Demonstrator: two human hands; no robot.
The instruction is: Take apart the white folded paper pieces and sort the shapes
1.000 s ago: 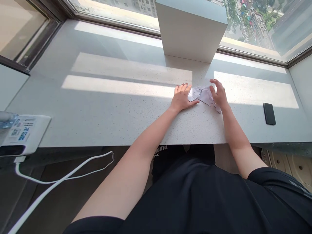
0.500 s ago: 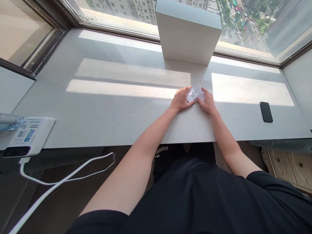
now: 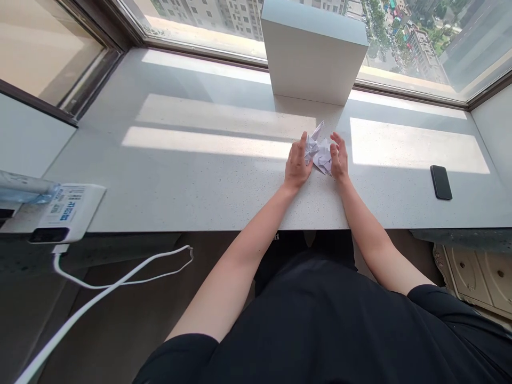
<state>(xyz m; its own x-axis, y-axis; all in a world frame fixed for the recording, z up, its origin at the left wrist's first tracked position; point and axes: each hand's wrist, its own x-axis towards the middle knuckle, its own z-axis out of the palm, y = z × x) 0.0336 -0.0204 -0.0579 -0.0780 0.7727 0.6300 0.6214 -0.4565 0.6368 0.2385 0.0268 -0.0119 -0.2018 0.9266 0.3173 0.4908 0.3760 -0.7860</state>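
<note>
A white folded-paper piece (image 3: 322,157) with many creases and pointed flaps is between my two hands over the pale countertop (image 3: 208,186). One long narrow point of it sticks up toward the window. My left hand (image 3: 297,162) grips its left side, fingers behind and thumb in front. On the right edge, my right hand (image 3: 340,157) is loosened, with a gap between its thumb and raised fingers; the thumb is against or very near the paper. Whether the piece rests on the counter I cannot tell.
A white box-like block (image 3: 314,64) stands by the window beyond my hands. To the right lies a black phone (image 3: 441,182). At the left are a white device (image 3: 74,208) with a plugged-in white cable (image 3: 100,296) and a clear plastic bottle (image 3: 28,188).
Flaps of the folded paper now stand out, including a long point toward the window. My right hand's fingers have lifted and spread from its right side. The view has shifted slightly.
</note>
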